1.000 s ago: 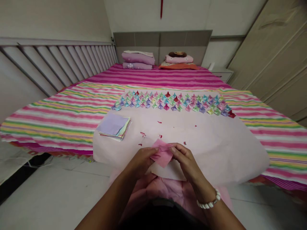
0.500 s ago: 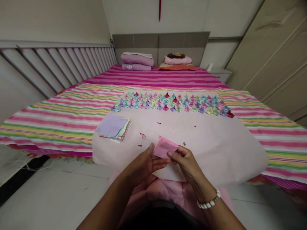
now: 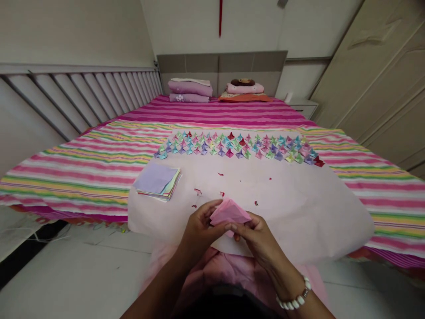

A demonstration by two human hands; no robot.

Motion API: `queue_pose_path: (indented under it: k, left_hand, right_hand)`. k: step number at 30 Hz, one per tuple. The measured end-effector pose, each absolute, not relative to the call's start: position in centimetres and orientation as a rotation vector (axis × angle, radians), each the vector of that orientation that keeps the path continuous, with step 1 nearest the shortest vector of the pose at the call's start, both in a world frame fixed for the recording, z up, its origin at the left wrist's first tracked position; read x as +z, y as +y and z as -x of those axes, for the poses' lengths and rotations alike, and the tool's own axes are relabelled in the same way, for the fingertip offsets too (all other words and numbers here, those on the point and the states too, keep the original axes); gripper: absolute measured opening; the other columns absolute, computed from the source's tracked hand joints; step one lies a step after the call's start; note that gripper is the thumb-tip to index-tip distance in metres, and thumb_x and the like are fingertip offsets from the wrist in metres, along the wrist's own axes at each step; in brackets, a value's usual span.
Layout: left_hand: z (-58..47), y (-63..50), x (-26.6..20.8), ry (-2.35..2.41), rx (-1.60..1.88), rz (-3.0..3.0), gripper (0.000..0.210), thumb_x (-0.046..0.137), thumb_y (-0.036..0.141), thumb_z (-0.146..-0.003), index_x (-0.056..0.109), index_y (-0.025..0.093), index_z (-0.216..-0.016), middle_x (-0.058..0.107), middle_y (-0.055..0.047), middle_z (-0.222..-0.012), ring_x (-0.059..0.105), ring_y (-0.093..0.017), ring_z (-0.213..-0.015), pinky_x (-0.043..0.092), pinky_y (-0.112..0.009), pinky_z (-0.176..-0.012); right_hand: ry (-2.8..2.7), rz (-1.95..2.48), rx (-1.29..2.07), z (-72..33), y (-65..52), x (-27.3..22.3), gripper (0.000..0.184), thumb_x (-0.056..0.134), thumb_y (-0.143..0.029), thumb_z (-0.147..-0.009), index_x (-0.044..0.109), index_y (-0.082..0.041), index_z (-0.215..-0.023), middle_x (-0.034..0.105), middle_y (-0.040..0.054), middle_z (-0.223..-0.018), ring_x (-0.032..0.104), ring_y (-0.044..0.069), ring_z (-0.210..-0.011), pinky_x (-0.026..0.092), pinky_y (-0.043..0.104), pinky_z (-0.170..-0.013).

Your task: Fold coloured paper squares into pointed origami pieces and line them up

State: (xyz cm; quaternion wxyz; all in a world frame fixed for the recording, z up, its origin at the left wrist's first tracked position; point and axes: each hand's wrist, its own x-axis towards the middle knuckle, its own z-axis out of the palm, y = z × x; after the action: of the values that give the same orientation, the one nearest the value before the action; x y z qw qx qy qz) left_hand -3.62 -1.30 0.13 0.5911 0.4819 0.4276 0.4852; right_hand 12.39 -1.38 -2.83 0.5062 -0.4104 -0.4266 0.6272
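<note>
Two bare hands of mine meet in the lower middle of the frame, seen from the camera on my head, with a folded piece of pink paper (image 3: 232, 214) between them. My left hand (image 3: 202, 225) grips the paper's left side, fingers behind it and thumb across the front near its lower edge. My right hand (image 3: 260, 232) pinches its right side, the thumb reaching in so that the two thumb tips come close together. The paper shows a broad, pointed shape, with a small pink corner poking out below the thumbs. On my right wrist, at the lower right, is a bracelet (image 3: 295, 302) of chunky white beads.

Beyond my hands, a large pale sheet (image 3: 305, 204) covers the centre of the frame. Small red scraps (image 3: 198, 192) are scattered over it near the middle. At centre left lies a stack of square papers (image 3: 155, 179), lilac on top, with other colours showing at the edges. Across the sheet's far part run rows of small, pointed folded papers (image 3: 229, 153) in blue, green, pink, purple, yellow and red.

The sheet rests on a bed with a striped cover (image 3: 79, 165). At the upper middle, folded purple bedding (image 3: 191, 90) and a pink pile (image 3: 245, 89) sit before a grey-brown headboard (image 3: 195, 66).
</note>
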Motion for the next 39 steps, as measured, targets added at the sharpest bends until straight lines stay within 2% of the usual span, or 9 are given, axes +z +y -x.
queue_pose_path:
  k: [3,6,11,18,24,28,32,36,39]
  left_hand:
    - [4.3,-1.2,-0.2,0.976,1.239,-1.262,0.075,0.086,0.023,-0.061,0.051,0.024,-0.127,0.058,-0.01,-0.129,0.06,-0.024,-0.112,0.047,-0.036,-0.094]
    - [5.2,-1.1,-0.2,0.945,1.279,-1.457,0.058,0.084,0.021,-0.065,0.056,0.026,-0.116,0.048,-0.01,-0.142,0.052,-0.025,-0.125,0.042,-0.038,-0.102]
    - [5.6,-1.1,0.3,0.893,1.285,-1.598,0.033,0.08,0.021,-0.071,0.063,0.023,-0.099,0.044,-0.011,-0.143,0.047,-0.028,-0.129,0.039,-0.043,-0.107]
    - [5.3,-1.3,0.4,0.879,1.318,-1.611,0.038,0.08,0.019,-0.071,0.063,0.024,-0.105,0.048,-0.011,-0.141,0.046,-0.028,-0.13,0.039,-0.044,-0.108]
    - [5.3,-1.1,0.3,0.832,1.21,-1.461,0.018,0.078,0.018,-0.072,0.066,0.02,-0.084,0.058,-0.011,-0.13,0.054,-0.026,-0.122,0.043,-0.039,-0.103]
    - [5.2,-1.2,0.2,0.816,1.211,-1.23,0.031,0.08,0.016,-0.07,0.065,0.021,-0.097,0.065,-0.01,-0.121,0.061,-0.024,-0.111,0.048,-0.036,-0.094]
    - [5.5,-1.3,0.1,0.791,1.217,-1.362,0.052,0.079,0.014,-0.071,0.061,0.026,-0.118,0.056,-0.009,-0.135,0.055,-0.025,-0.121,0.046,-0.036,-0.098]
    - [5.6,-1.3,0.1,0.729,1.176,-1.488,0.043,0.078,0.013,-0.072,0.067,0.027,-0.111,0.051,-0.008,-0.139,0.048,-0.025,-0.128,0.045,-0.034,-0.1]
    - [5.5,-1.2,0.1,0.729,1.176,-1.379,0.04,0.079,0.013,-0.07,0.066,0.024,-0.106,0.051,-0.01,-0.138,0.057,-0.022,-0.116,0.049,-0.031,-0.091]
  right_hand:
    - [-1.032,1.014,1.483,-12.4,-1.5,-2.3,0.023,0.085,-0.032,-0.063,0.071,-0.016,-0.07,0.06,-0.0025,-0.051,0.05,0.011,-0.048,0.037,0.023,-0.049]
    - [-1.063,1.034,1.448,-12.4,-1.5,-2.0,0.022,0.086,-0.031,-0.062,0.07,-0.017,-0.067,0.058,-0.0029,-0.051,0.049,0.01,-0.048,0.037,0.023,-0.048]
    - [-1.09,1.026,1.418,-12.3,-1.6,-1.8,0.02,0.085,-0.031,-0.062,0.07,-0.018,-0.066,0.058,-0.0027,-0.059,0.048,0.01,-0.051,0.041,0.023,-0.05]
    - [-1.086,0.995,1.43,-12.2,-1.8,-1.5,0.018,0.085,-0.029,-0.062,0.07,-0.018,-0.064,0.057,-0.0028,-0.059,0.048,0.011,-0.053,0.043,0.023,-0.051]
    - [-1.094,0.967,1.467,-12.1,-1.9,-1.7,0.018,0.085,-0.028,-0.062,0.07,-0.019,-0.062,0.057,-0.0032,-0.057,0.048,0.01,-0.052,0.043,0.023,-0.049]
    - [-1.059,0.97,1.477,-12.0,-1.9,-1.7,0.018,0.085,-0.026,-0.062,0.069,-0.019,-0.061,0.056,-0.0037,-0.055,0.048,0.01,-0.051,0.042,0.022,-0.049]
    - [-1.063,0.972,1.487,-12.0,-1.9,-1.8,0.016,0.085,-0.025,-0.061,0.071,-0.019,-0.064,0.058,-0.0029,-0.058,0.048,0.01,-0.053,0.043,0.023,-0.05]
    - [-1.094,0.953,1.491,-12.0,-1.9,-2.0,0.014,0.084,-0.025,-0.064,0.071,-0.019,-0.066,0.058,-0.0028,-0.059,0.049,0.011,-0.054,0.043,0.023,-0.05]
    - [-1.095,0.934,1.503,-12.0,-2.0,-2.1,0.014,0.084,-0.024,-0.064,0.071,-0.019,-0.065,0.057,-0.0031,-0.059,0.048,0.01,-0.054,0.043,0.022,-0.05]
